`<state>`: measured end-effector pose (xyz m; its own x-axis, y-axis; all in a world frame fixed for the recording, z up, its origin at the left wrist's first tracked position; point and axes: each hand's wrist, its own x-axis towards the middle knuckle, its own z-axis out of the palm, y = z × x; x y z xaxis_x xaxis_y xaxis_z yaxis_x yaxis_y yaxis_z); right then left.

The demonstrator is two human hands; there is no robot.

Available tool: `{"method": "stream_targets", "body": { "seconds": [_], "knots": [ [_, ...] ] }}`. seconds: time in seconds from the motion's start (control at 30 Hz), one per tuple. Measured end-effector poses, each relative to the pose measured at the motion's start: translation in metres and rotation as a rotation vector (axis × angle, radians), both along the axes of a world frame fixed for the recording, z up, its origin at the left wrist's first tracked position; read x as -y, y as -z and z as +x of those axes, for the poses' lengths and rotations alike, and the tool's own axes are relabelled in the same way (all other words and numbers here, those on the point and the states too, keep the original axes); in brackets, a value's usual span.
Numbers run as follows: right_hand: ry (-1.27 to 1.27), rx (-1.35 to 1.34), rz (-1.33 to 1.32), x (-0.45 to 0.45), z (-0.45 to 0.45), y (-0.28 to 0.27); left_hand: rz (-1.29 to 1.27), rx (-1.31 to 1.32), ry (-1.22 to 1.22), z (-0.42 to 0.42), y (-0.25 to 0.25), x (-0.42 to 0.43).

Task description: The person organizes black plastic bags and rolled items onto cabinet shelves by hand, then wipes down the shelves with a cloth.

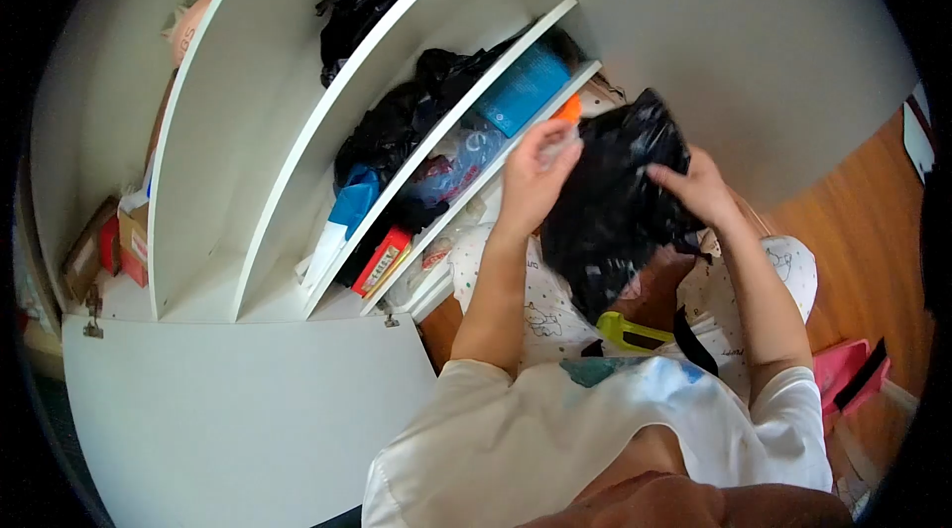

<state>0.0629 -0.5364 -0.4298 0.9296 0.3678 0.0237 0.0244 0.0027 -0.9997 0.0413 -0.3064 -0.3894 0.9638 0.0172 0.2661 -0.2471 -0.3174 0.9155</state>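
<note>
A crumpled black plastic bag (615, 201) hangs in front of me, above my lap. My right hand (694, 189) grips its right side, with the thumb lying across the plastic and the other fingers partly hidden behind it. At the bag's left edge is my left hand (540, 171), its fingers curved and the thumb apart from them; I see nothing clearly held there. Just beyond the left fingertips, an orange thing (567, 110) shows by the shelf edge. Below the bag, a yellow-green thing with a dark opening (632, 332) sits between my legs.
The white cabinet's shelves (337, 92) hold more black bags (397, 112), a blue box (524, 87), clear plastic (466, 163) and a red-yellow box (383, 260). An opened white door panel (248, 409) extends at lower left. A pink item (850, 372) lies on the wooden floor (858, 231).
</note>
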Motion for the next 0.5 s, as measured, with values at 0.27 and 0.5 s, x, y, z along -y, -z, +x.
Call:
{"method": "stream_targets", "body": {
  "seconds": [0.27,0.5],
  "knots": [
    [0.220,-0.488,0.425,0.008,0.011,0.001,0.710,0.153,-0.068,-0.041,-0.006,0.048],
    [-0.013,-0.605,0.776,0.008,0.004,-0.011,0.148,-0.063,0.008,-0.016,0.053,0.022]
  ]
}}
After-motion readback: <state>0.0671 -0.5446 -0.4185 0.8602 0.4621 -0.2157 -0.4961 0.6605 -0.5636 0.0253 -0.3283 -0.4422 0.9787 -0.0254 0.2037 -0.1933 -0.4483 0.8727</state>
